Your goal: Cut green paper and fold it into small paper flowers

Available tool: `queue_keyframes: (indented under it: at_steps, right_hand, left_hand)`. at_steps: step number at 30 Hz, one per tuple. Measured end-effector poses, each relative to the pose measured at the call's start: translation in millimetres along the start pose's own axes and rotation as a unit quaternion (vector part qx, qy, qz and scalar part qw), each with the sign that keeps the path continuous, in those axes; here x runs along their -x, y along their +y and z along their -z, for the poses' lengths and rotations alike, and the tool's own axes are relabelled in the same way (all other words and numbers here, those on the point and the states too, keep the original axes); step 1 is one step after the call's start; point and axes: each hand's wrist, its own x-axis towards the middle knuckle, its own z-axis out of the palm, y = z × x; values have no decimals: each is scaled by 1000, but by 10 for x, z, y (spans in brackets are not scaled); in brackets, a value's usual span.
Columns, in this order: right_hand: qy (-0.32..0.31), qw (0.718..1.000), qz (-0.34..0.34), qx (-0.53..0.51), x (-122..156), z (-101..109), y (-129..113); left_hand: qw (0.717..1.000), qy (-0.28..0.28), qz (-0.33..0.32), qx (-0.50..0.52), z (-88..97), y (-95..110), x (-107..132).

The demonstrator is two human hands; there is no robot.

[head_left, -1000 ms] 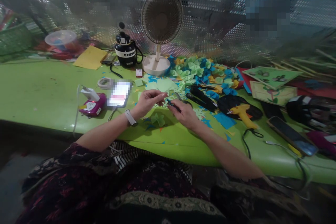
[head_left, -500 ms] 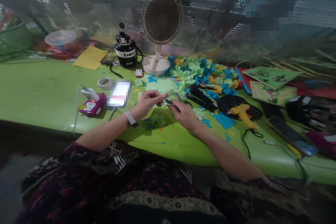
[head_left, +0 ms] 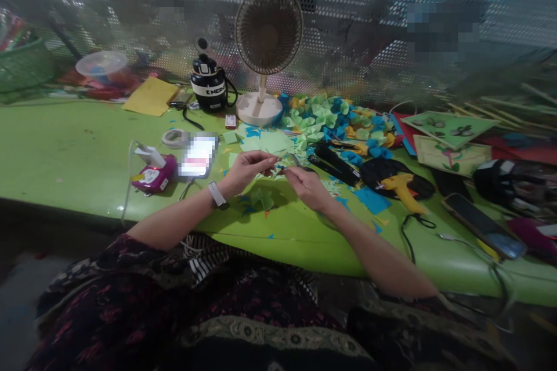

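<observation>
My left hand (head_left: 250,169), with a pale watch band (head_left: 216,195) on the wrist, is closed in a pinch over the paper scraps. Close beside it, my right hand (head_left: 306,185) is closed too, its thumb and forefinger pressed together. Whatever lies between the fingertips is small, dark and too blurred to name. Just below the hands sits a light green folded paper flower (head_left: 262,199). A metal blade and dark loop, apparently scissors (head_left: 308,169), show behind my right hand. A black stapler (head_left: 335,165) lies to the right of them.
Green, blue and yellow folded paper flowers (head_left: 324,119) are heaped behind. A fan (head_left: 260,109) and a black jug (head_left: 209,93) stand at the back. Leftward are a lit phone (head_left: 198,156), tape (head_left: 174,138) and a purple power adapter (head_left: 156,177). A yellow glue gun (head_left: 400,188) lies right.
My right hand has turned over slightly, its back and straighter fingers now facing up. The dark piece at its fingertips shows less. My left hand has stayed nearly in place.
</observation>
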Motion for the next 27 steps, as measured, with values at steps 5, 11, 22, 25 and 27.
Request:
queue_keyframes:
  at_steps: [5, 11, 22, 25, 27]
  right_hand:
    - [-47, 997, -13, -67, 12, 20, -43]
    - [0, 1000, 6, 10, 18, -67, -22]
    - [46, 998, 32, 41, 12, -79, 15]
    - [38, 998, 33, 26, 10, -65, -2]
    - [34, 999, 32, 23, 14, -62, -12]
  left_hand:
    - [1000, -3, 8, 10, -1, -15, -5]
    - [1000, 24, -5, 17, -14, 19, 10]
    - [1000, 18, -15, 14, -19, 14, 1]
    - [1000, 18, -10, 8, -14, 7, -2]
    - [1000, 18, -8, 5, -11, 7, -3]
